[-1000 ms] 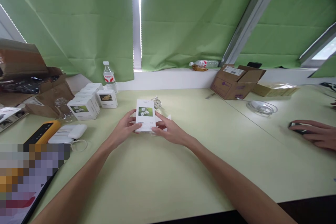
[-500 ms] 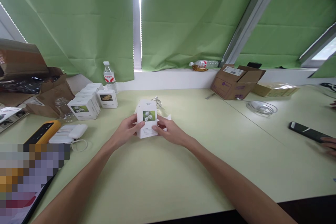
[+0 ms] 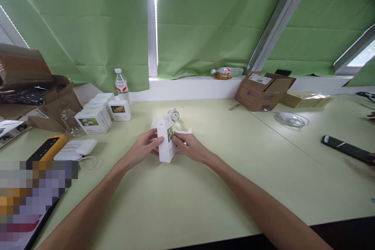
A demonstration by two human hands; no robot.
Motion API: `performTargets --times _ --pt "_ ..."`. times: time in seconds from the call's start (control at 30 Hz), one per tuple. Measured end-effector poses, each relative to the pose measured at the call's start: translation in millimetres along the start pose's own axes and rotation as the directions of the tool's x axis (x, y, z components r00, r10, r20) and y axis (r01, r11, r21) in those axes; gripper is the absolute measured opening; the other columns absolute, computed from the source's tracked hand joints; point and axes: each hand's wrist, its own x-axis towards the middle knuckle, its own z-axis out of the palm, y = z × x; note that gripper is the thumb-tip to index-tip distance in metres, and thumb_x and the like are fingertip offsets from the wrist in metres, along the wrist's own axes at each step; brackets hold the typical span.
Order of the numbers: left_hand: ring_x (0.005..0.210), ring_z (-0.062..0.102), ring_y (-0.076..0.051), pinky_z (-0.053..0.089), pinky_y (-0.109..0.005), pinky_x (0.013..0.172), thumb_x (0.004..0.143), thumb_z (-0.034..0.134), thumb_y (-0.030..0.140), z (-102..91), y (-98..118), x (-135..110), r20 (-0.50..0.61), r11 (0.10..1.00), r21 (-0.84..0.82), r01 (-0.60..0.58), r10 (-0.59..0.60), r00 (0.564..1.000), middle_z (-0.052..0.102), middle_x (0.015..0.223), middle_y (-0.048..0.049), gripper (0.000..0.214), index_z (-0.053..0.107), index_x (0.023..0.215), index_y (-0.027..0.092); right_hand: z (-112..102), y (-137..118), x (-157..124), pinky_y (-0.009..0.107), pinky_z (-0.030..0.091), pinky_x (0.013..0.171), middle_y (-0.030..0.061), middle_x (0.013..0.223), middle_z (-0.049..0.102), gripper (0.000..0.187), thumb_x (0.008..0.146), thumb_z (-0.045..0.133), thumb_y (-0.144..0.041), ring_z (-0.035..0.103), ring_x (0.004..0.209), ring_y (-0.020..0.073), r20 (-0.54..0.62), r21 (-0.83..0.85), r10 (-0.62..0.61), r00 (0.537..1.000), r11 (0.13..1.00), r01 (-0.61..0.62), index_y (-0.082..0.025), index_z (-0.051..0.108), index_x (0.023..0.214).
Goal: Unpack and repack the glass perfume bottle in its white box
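The left hand (image 3: pixel 143 148) closes its fingers (image 3: pixel 150 136) on a white carton (image 3: pixel 165 144) standing long axis upright, tipped slightly, over the bench (image 3: pixel 222 172), its flower photo facing the gripping right hand (image 3: pixel 189 146), a small glass bottle (image 3: pixel 174 115) just behind.

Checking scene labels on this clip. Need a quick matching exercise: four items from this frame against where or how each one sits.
Items:
1. White box with a flower photo
2. Plastic water bottle
3. Second plastic bottle
4. Black phone

Positions:
A. On its side on the white window ledge
B. Lying on the desk, a co-worker's fingers at its end
C. Held between the left hand and right hand
D. Upright beside the green curtain, behind the white boxes

Pairs: 1-C, 2-D, 3-A, 4-B
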Motion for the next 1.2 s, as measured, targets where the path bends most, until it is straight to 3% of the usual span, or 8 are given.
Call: performTargets --times 0.17,0.37,0.47,0.57,0.7,0.93,1.07,1.2 --pt "0.104 0.062 -0.03 0.057 -0.039 0.075 0.082 0.06 0.048 -0.5 -1.9 -0.4 -0.003 1.0 0.001 0.027 -0.027 1.0 0.058 0.124 -0.0149 0.061 0.044 0.135 0.022 0.0 -5.8 -2.2 0.029 0.04 0.063 0.0021 0.072 0.061 0.044 0.095 0.031 -0.048 0.051 0.064 0.0161 0.016 -0.093 -0.018 1.0 0.996 0.019 -0.021 0.066 0.093" --pt "0.09 0.065 -0.025 0.056 -0.035 0.066 0.081 0.06 0.05 -2.6 -7.8 2.4 -0.038 0.997 0.072 0.029 -0.026 0.999 0.055 0.124 -0.0155 0.063 0.042 0.133 0.02 1.1 -6.0 -3.8 0.027 0.035 0.054 0.002 0.064 0.06 0.058 0.095 0.027 -0.056 0.047 0.054 0.0138 0.051 -0.125 -0.003 0.999 0.992 0.009 -0.02 0.071 0.082" --pt "0.081 0.065 -0.021 0.056 -0.033 0.061 0.081 0.058 0.052 -2.8 -11.9 4.0 -0.069 0.996 0.089 0.011 -0.005 0.998 0.055 0.121 -0.0151 0.059 0.043 0.128 0.019 0.8 -9.2 -4.4 0.026 0.036 0.054 0.0018 0.067 0.064 0.056 0.093 0.032 -0.059 0.049 0.055 0.0135 0.092 -0.092 -0.011 0.996 0.996 0.02 -0.021 0.073 0.091" --pt "0.073 0.064 -0.017 0.055 -0.032 0.057 0.081 0.058 0.053 -2.5 -14.5 4.5 -0.058 0.997 0.08 -0.001 0.005 0.998 0.057 0.116 -0.0142 0.056 0.043 0.122 0.019 -0.7 -14.3 -5.1 0.028 0.042 0.063 0.0028 0.081 0.07 0.048 0.09 0.042 -0.058 0.058 0.068 0.0163 0.124 -0.022 -0.033 0.992 0.999 0.036 -0.022 0.071 0.105" --pt "0.062 0.062 -0.015 0.053 -0.032 0.056 0.082 0.057 0.054 -2.8 -14.1 4.1 -0.046 0.997 0.082 0.011 -0.007 0.999 0.063 0.098 -0.0086 0.052 0.041 0.117 0.019 -2.4 -17.6 -5.5 0.03 0.046 0.073 0.004 0.091 0.072 0.045 0.089 0.047 -0.056 0.063 0.081 0.0194 0.121 0.067 -0.021 0.992 0.998 0.013 -0.022 0.069 0.108" --pt "0.051 0.057 -0.012 0.047 -0.027 0.05 0.08 0.057 0.058 -5.2 -12.0 4.3 -0.13 0.992 0.118 0.041 -0.026 0.991 0.063 0.078 -0.0015 0.049 0.047 0.11 0.02 -4.0 -11.5 -3.4 0.03 0.046 0.066 0.0056 0.091 0.07 0.049 0.089 0.044 -0.059 0.061 0.078 0.0198 0.052 0.13 0.04 0.998 0.99 -0.047 -0.016 0.069 0.09" --pt "0.05 0.055 -0.012 0.045 -0.027 0.047 0.081 0.055 0.058 -5.2 -11.8 4.5 -0.143 0.987 0.155 0.026 -0.004 0.99 0.062 0.075 -0.0018 0.05 0.052 0.111 0.019 -4.9 -9.1 -2.1 0.03 0.048 0.068 0.0055 0.092 0.069 0.049 0.088 0.044 -0.059 0.062 0.081 0.0209 0.042 0.149 0.056 0.998 0.987 -0.061 -0.017 0.068 0.092" --pt "0.048 0.048 -0.012 0.039 -0.025 0.042 0.08 0.055 0.059 -5.8 -10.8 4.2 -0.169 0.976 0.214 0.031 0.006 0.986 0.058 0.067 -0.0006 0.046 0.06 0.1 0.018 -4.0 -7.3 -1.3 0.032 0.049 0.072 0.0054 0.096 0.07 0.047 0.089 0.044 -0.057 0.063 0.085 0.022 0.04 0.155 0.048 0.998 0.986 -0.054 -0.018 0.069 0.096"
